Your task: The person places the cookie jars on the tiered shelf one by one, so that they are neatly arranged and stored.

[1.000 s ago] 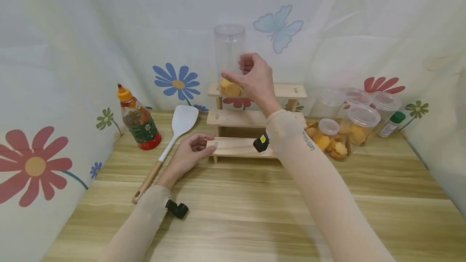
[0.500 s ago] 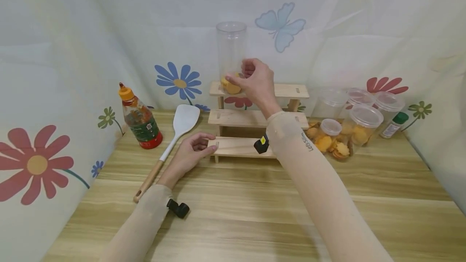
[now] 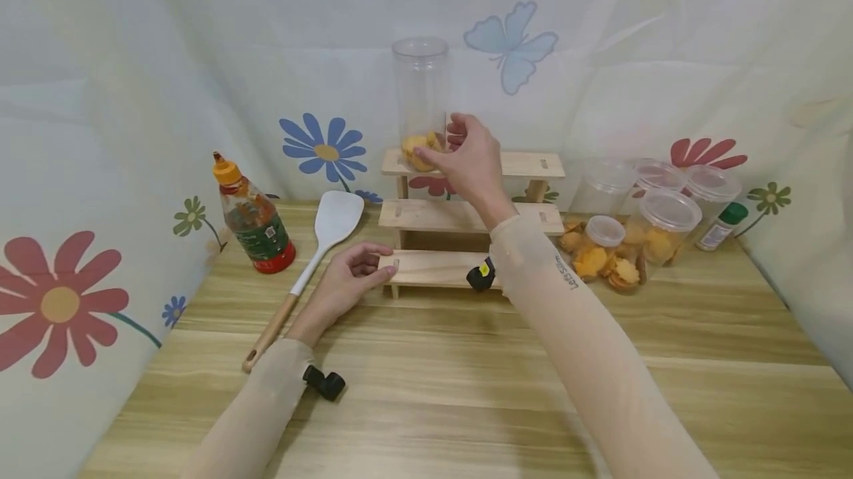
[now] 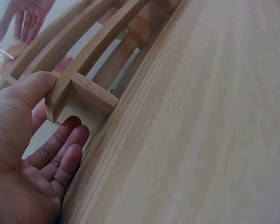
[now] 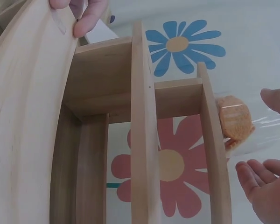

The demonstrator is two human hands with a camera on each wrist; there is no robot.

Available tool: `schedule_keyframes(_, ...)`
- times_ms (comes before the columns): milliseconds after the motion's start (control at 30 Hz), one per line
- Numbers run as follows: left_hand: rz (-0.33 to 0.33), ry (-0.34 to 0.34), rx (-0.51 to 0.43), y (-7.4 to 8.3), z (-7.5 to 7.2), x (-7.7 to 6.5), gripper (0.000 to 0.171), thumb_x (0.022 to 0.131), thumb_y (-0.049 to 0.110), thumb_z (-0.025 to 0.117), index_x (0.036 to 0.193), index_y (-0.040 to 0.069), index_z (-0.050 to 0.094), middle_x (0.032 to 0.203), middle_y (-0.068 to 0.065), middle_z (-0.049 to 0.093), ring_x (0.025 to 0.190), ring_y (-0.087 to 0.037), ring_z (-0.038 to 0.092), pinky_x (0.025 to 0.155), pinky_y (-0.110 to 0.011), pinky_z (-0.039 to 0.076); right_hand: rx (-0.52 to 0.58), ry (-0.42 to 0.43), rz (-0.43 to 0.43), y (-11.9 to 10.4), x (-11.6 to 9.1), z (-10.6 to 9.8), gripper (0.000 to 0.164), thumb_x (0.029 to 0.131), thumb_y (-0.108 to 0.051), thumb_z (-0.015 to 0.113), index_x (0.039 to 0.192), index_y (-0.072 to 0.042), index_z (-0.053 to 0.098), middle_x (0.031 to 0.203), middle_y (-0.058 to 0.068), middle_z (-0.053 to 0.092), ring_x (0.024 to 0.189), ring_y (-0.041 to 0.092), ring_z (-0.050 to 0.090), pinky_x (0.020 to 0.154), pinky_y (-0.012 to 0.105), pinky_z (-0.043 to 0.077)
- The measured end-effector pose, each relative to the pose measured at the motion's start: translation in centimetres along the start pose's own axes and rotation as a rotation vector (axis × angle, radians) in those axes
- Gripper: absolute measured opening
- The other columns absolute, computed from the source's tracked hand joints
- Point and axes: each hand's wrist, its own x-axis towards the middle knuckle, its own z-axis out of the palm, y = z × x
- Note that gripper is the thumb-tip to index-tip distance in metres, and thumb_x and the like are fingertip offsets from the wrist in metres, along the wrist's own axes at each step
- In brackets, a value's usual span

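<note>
A tall clear jar [image 3: 421, 86] with several orange-yellow cookies [image 3: 418, 149] in its bottom stands upright on the left part of the top step of a three-step wooden shelf [image 3: 446, 217]. My right hand [image 3: 472, 161] is beside the jar, thumb in front of it and fingers at its right side. In the right wrist view, that thumb and the fingers are spread apart, with a gap to the jar. My left hand [image 3: 343, 283] grips the left end of the lowest step. In the left wrist view, its thumb lies over the board [image 4: 79, 70] and the fingertips are underneath.
Left of the shelf lie a white spatula [image 3: 338, 218] with a wooden handle and a red sauce bottle [image 3: 256, 223] with a yellow cap. On the right stand several clear jars of cookies [image 3: 668, 220] and a small green-capped bottle [image 3: 722, 227]. A flowered curtain hangs behind.
The jar has shifted slightly back and settled on the top step. My right hand has lowered a little, its fingers now looser beside the jar. My left hand has kept its place.
</note>
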Motion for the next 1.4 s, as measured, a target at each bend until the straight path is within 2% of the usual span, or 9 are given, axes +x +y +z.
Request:
schedule_keyframes(200, 0.006, 0.000, 0.006, -0.1, 0.0, 0.2, 0.034, 0.102, 0.022, 0.086, 0.133, 0.013, 0.076, 0.120, -0.014, 0.074, 0.111, -0.026, 0.065, 0.095, -0.026, 0.055, 0.067, 0.033, -0.032, -0.2, -0.6, -1.2, 0.092, 0.092, -0.036, 0.095, 0.167, -0.010, 0.047, 0.160, 0.011, 0.059, 0.140, 0.029, 0.064, 0.114, 0.035, 0.054)
schedule_keyframes(333, 0.003, 0.001, 0.006, -0.2, 0.0, 0.2, 0.034, 0.102, 0.023, 0.086, 0.133, 0.014, 0.076, 0.119, -0.014, 0.074, 0.111, -0.027, 0.065, 0.095, -0.025, 0.055, 0.069, 0.060, -0.074, -0.4, -1.3, -2.3, 0.093, 0.091, -0.040, 0.096, 0.167, -0.013, 0.048, 0.161, 0.008, 0.058, 0.140, 0.025, 0.062, 0.112, 0.034, 0.055)
schedule_keyframes(500, 0.003, -0.004, 0.006, -0.5, -0.1, 0.2, 0.034, 0.102, 0.024, 0.086, 0.133, 0.014, 0.076, 0.118, -0.014, 0.075, 0.111, -0.027, 0.065, 0.095, -0.025, 0.055, 0.067, 0.082, -0.088, -0.8, -2.2, -3.6, 0.095, 0.090, -0.043, 0.096, 0.168, -0.019, 0.047, 0.163, 0.004, 0.056, 0.142, 0.018, 0.058, 0.114, 0.036, 0.053)
schedule_keyframes(600, 0.007, -0.003, 0.009, -0.6, -0.1, 0.3, 0.034, 0.102, 0.024, 0.086, 0.133, 0.014, 0.076, 0.118, -0.014, 0.075, 0.110, -0.027, 0.066, 0.095, -0.025, 0.055, 0.067, 0.101, -0.124, -1.3, -2.8, -4.4, 0.094, 0.089, -0.043, 0.097, 0.167, -0.017, 0.049, 0.163, 0.003, 0.057, 0.142, 0.017, 0.059, 0.117, 0.038, 0.050)
schedule_keyframes(800, 0.006, 0.003, 0.020, -0.7, -0.1, 0.3, 0.034, 0.102, 0.025, 0.085, 0.133, 0.014, 0.076, 0.116, -0.013, 0.075, 0.109, -0.025, 0.066, 0.096, -0.025, 0.055, 0.070, 0.163, -0.219, -1.8, -3.8, -6.4, 0.090, 0.089, -0.035, 0.098, 0.163, -0.014, 0.052, 0.159, 0.007, 0.061, 0.139, 0.020, 0.062, 0.115, 0.032, 0.049)
schedule_keyframes(933, 0.003, 0.000, 0.021, -0.7, 0.0, 0.3, 0.034, 0.102, 0.025, 0.086, 0.132, 0.014, 0.076, 0.116, -0.013, 0.075, 0.109, -0.027, 0.066, 0.095, -0.026, 0.055, 0.074, 0.195, -0.240, -1.3, -4.7, -7.8, 0.088, 0.088, -0.032, 0.098, 0.162, -0.015, 0.054, 0.158, 0.006, 0.062, 0.139, 0.022, 0.063, 0.115, 0.031, 0.049)
schedule_keyframes(1167, -0.001, -0.007, 0.014, -0.7, 0.0, 0.4, 0.035, 0.102, 0.026, 0.086, 0.133, 0.014, 0.076, 0.116, -0.012, 0.075, 0.110, -0.025, 0.067, 0.096, -0.025, 0.055, 0.097, 0.250, -0.222, 0.1, -6.1, -10.8, 0.087, 0.088, -0.027, 0.098, 0.162, -0.017, 0.054, 0.158, 0.002, 0.061, 0.140, 0.018, 0.062, 0.117, 0.033, 0.047)
schedule_keyframes(1400, 0.000, 0.000, 0.012, -0.6, -0.1, 0.2, 0.035, 0.103, 0.024, 0.085, 0.134, 0.012, 0.075, 0.113, -0.012, 0.075, 0.106, -0.024, 0.068, 0.092, -0.023, 0.055, 0.116, 0.331, -0.245, 1.4, -7.1, -13.7, 0.083, 0.090, -0.025, 0.096, 0.162, -0.015, 0.055, 0.156, 0.004, 0.062, 0.139, 0.020, 0.062, 0.119, 0.034, 0.047)
